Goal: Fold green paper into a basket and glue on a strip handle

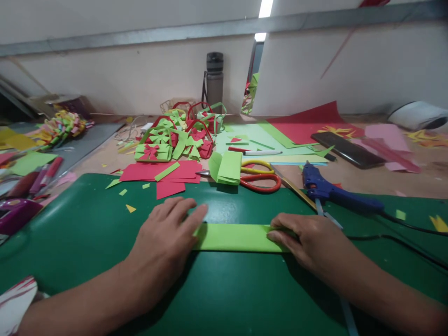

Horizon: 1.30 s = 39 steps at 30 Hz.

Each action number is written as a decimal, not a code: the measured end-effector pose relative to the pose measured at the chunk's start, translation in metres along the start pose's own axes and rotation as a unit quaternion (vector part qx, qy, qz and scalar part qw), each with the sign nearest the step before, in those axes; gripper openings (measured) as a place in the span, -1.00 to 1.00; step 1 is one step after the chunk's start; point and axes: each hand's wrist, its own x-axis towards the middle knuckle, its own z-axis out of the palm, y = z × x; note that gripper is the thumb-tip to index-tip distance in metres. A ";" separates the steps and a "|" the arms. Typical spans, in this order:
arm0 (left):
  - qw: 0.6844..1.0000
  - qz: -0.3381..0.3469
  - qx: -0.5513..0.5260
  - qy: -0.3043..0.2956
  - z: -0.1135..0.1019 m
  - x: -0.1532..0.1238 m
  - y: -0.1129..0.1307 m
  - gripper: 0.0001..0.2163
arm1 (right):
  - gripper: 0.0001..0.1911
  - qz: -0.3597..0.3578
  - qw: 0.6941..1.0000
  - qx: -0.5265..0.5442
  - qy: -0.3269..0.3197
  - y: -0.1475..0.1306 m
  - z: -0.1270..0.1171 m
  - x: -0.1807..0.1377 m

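A folded strip of light green paper (233, 238) lies lengthwise on the green mat between my hands. My right hand (306, 238) pinches its right end between thumb and fingers. At the other end is my left hand (168, 233), with its thumb raised and apart from the fingers; part of that hand covers the paper's left edge. Just beyond the strip, a folded green paper piece (229, 168) rests over scissors (261, 182) with red and yellow handles.
A blue glue gun (336, 191) sits at the right, its cord trailing off. Behind are red paper pieces (161, 172), small paper bags (154, 149), a dark phone (348, 149) and a bottle (214, 81). A purple tool (17, 214) lies at the left edge.
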 end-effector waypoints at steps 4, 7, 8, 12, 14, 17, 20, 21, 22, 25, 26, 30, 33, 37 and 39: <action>0.980 0.168 -0.056 -0.085 0.002 0.001 0.013 -0.62 | -0.79 -0.015 1.000 -0.002 0.008 0.003 0.003 -0.001; 0.961 0.178 -0.114 -0.179 0.000 0.001 0.023 -0.52 | -0.78 -0.030 0.999 -0.006 0.025 0.008 0.008 -0.002; 0.958 0.166 -0.124 -0.199 -0.001 0.002 0.027 -0.49 | -0.78 -0.035 0.999 -0.009 0.033 0.010 0.010 -0.003; 0.944 0.083 -0.139 -0.288 -0.009 0.010 0.038 -0.37 | -0.74 -0.056 0.996 -0.017 0.062 0.015 0.016 -0.003; 0.938 0.063 -0.149 -0.306 -0.014 0.014 0.040 -0.32 | -0.73 -0.065 0.995 -0.017 0.071 0.016 0.016 -0.002; 0.935 0.056 -0.165 -0.308 -0.017 0.017 0.040 -0.30 | -0.72 -0.079 0.994 -0.015 0.079 0.016 0.015 -0.002; 0.936 0.062 -0.175 -0.299 -0.017 0.016 0.037 -0.30 | -0.71 -0.082 0.993 -0.016 0.079 0.016 0.014 -0.003; 0.937 0.063 -0.177 -0.293 -0.016 0.015 0.037 -0.31 | -0.71 -0.081 0.994 -0.016 0.077 0.017 0.014 -0.003; 0.939 0.065 -0.177 -0.288 -0.016 0.014 0.037 -0.32 | -0.70 -0.080 0.994 -0.016 0.074 0.017 0.014 -0.003; 0.949 0.074 -0.174 -0.253 -0.013 0.010 0.036 -0.34 | -0.68 -0.078 0.995 -0.010 0.067 0.017 0.014 -0.003; 0.951 0.077 -0.172 -0.246 -0.012 0.009 0.036 -0.34 | -0.67 -0.079 0.995 -0.007 0.066 0.017 0.014 -0.002; 0.953 0.077 -0.167 -0.240 -0.008 0.006 0.035 -0.32 | -0.63 -0.076 0.994 -0.019 0.073 0.016 0.014 -0.001; 0.954 0.072 -0.165 -0.241 -0.007 0.005 0.035 -0.33 | -0.63 -0.081 0.993 -0.028 0.076 0.016 0.015 -0.002; 0.950 0.073 -0.169 -0.254 -0.008 0.006 0.035 -0.33 | -0.65 -0.080 0.994 -0.033 0.066 0.018 0.015 -0.002; 0.949 0.074 -0.170 -0.253 -0.009 0.007 0.035 -0.32 | -0.66 -0.076 0.994 -0.038 0.064 0.018 0.016 -0.002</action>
